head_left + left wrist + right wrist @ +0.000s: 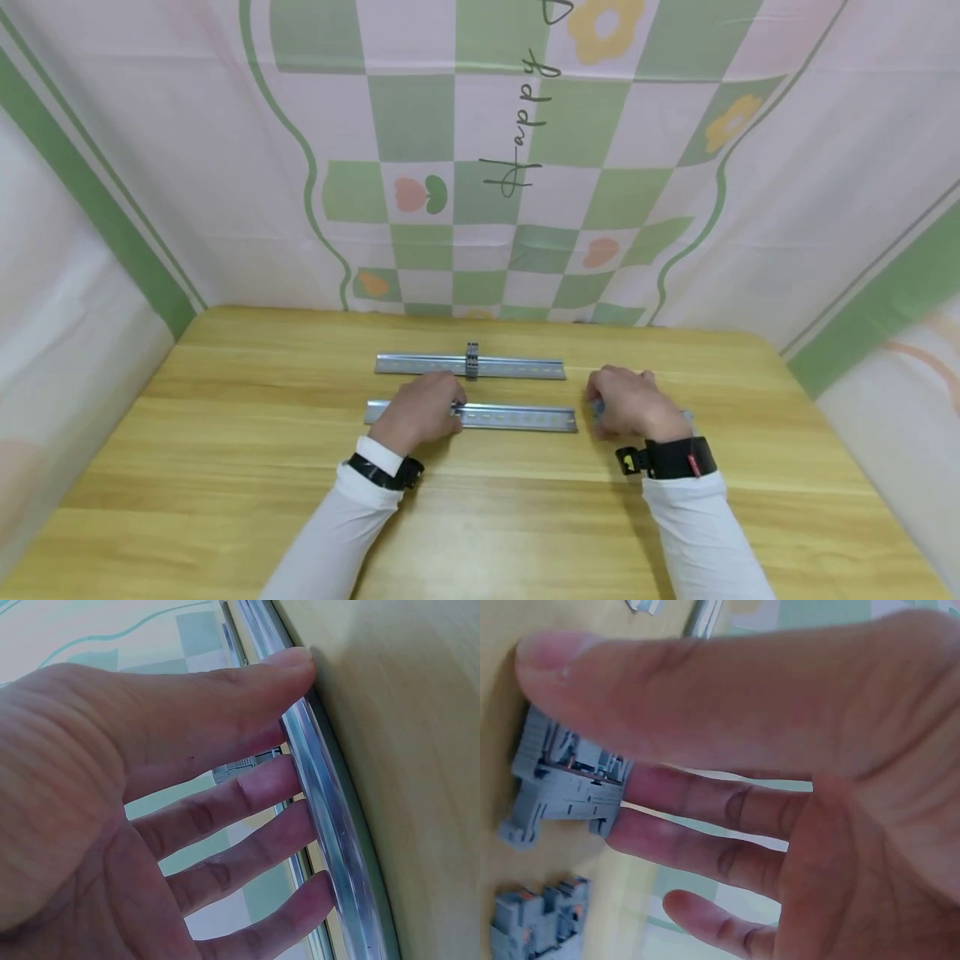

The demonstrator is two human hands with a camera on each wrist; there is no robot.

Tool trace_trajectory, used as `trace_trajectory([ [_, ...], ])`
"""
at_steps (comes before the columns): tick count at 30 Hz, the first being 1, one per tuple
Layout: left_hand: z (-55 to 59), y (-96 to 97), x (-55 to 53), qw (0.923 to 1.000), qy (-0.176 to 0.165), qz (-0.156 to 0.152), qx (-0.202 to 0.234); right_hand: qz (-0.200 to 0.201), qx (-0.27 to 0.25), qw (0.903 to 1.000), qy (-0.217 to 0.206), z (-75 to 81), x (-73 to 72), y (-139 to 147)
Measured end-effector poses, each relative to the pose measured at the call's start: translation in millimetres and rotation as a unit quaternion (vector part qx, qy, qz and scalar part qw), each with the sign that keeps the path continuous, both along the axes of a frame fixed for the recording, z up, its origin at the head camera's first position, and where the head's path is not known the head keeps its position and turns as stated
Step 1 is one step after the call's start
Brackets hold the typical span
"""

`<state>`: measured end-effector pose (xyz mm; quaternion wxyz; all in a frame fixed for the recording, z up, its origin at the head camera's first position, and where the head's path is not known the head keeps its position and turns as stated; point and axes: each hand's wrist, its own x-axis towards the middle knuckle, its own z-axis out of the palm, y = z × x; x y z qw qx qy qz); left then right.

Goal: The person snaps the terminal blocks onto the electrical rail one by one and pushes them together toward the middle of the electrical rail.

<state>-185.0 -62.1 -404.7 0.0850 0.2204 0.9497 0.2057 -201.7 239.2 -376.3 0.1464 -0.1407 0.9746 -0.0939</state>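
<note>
My left hand [422, 410] grips the near slotted metal DIN rail [517, 417], thumb on one edge and fingertips on the other in the left wrist view. Behind it lies a second DIN rail [521, 367], carrying a small stack of grey terminal blocks [472, 361]. To the right of the rails, my right hand [628, 403] holds a grey terminal block [577, 791] low over the table, between thumb and fingers. Another grey terminal block [538, 919] with orange spots lies beside it in the right wrist view. In the head view the right hand mostly hides these blocks.
Everything lies on a wood-grain table [480, 517]. A checked, flower-printed cloth [487, 192] hangs along the table's back edge, and pale cloth [67, 350] borders both sides.
</note>
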Motion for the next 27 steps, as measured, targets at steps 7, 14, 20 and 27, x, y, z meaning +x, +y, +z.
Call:
trace_trajectory([
  [7,-1.5,-0.7,-1.2,1.0,0.007,-0.001,0.006,0.03,-0.027,0.9979,0.05,13.1,4.1,-11.1],
  [14,-0.4,-0.6,-2.0,0.9998,0.004,-0.005,0.021,0.104,-0.102,0.9871,0.066,20.0,11.0,-35.7],
  [20,-0.8,-0.4,-3.6,0.9998,0.008,-0.01,0.014,0.153,-0.217,0.9605,0.084,13.1,13.5,-61.4],
  [27,-0.1,-1.9,-3.8,0.9998,-0.006,-0.006,0.02,0.138,-0.32,0.936,0.052,-4.9,13.9,-83.8],
])
